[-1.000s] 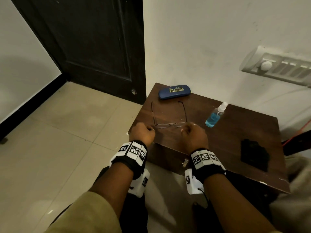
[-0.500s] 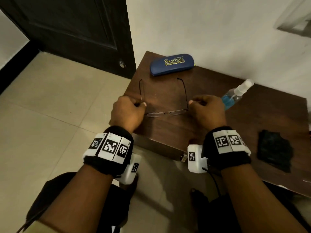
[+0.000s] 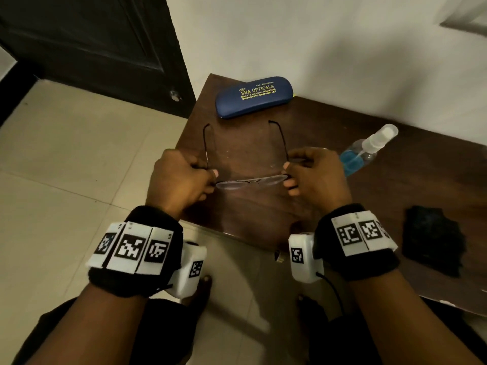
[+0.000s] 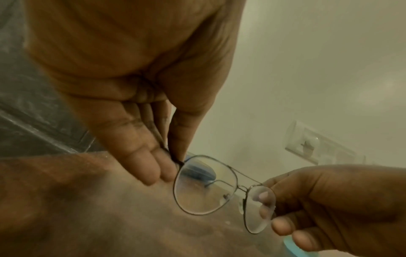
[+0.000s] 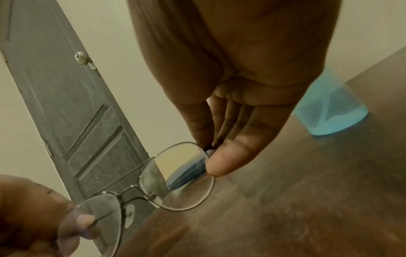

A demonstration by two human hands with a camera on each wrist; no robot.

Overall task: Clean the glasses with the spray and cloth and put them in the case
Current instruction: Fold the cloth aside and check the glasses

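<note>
Fingers of the left hand [image 3: 181,180] are pinching the left hinge corner of the glasses [image 3: 250,181]; fingers of the right hand [image 3: 316,175] are pinching the opposite corner, both hands curled around the frame ends. The glasses are being held above the brown table [image 3: 395,185], temples unfolded and pointing toward 12 o'clock, lenses facing the wearer. The wrist views are confirming thumb and forefinger closing on each hinge. The blue case [image 3: 254,96] is lying closed at 12 o'clock from the glasses, near the wall. The spray bottle [image 3: 366,151] is sitting at 2 o'clock, just beyond the right hand. The black cloth [image 3: 432,243] is lying at 4 o'clock, well apart from both hands.
</note>
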